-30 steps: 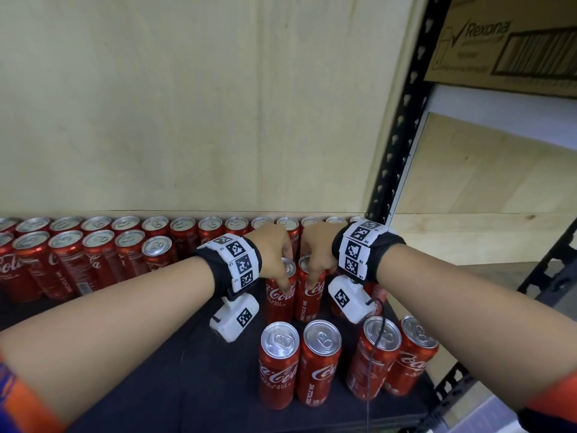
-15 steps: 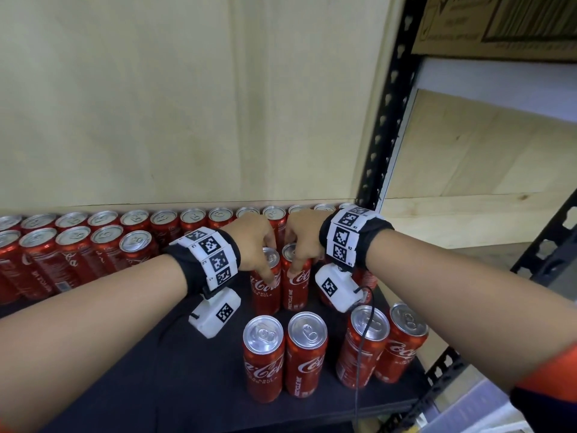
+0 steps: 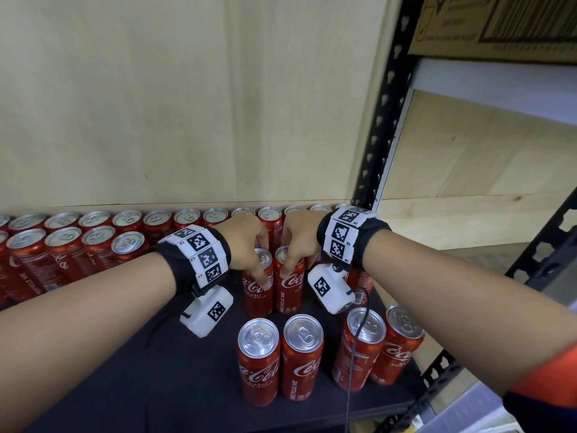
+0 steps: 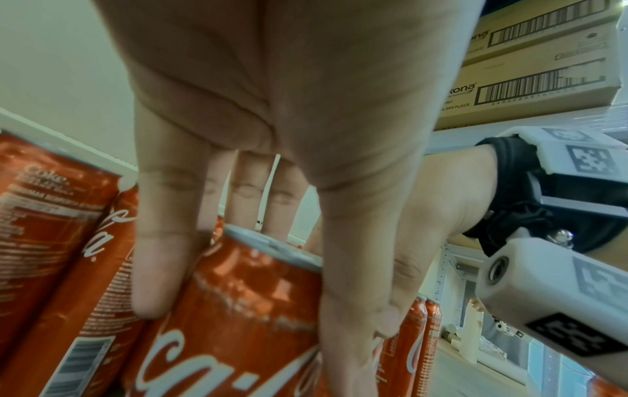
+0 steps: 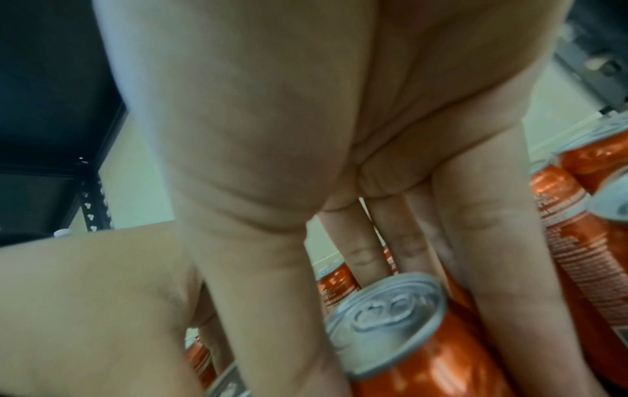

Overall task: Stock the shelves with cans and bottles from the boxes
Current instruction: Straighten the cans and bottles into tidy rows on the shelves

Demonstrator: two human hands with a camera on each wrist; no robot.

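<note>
The shelf (image 3: 131, 382) carries can rows (image 3: 93, 242) at 10 o'clock and four loose cans (image 3: 303, 357) at 6. At centre, my left hand (image 3: 246, 245) grips the left can (image 3: 258, 289), thumb and fingers curled around its top. My right hand (image 3: 299, 239) grips the right can (image 3: 288, 289) likewise; the two cans touch.

Shiny red metal cans (image 3: 258, 360) with smooth silver tops, bright where light hits. A dark matt shelf (image 3: 150, 370) under them, black painted metal post (image 3: 385, 98) with holes beside it, and pale smooth wood back wall (image 3: 187, 98) with faint grain. Brown paper-like cardboard box (image 3: 499, 23) up high, soft black cloth wristbands (image 3: 175, 264) with hard white plastic blocks (image 3: 207, 310), matt and smooth.
</note>
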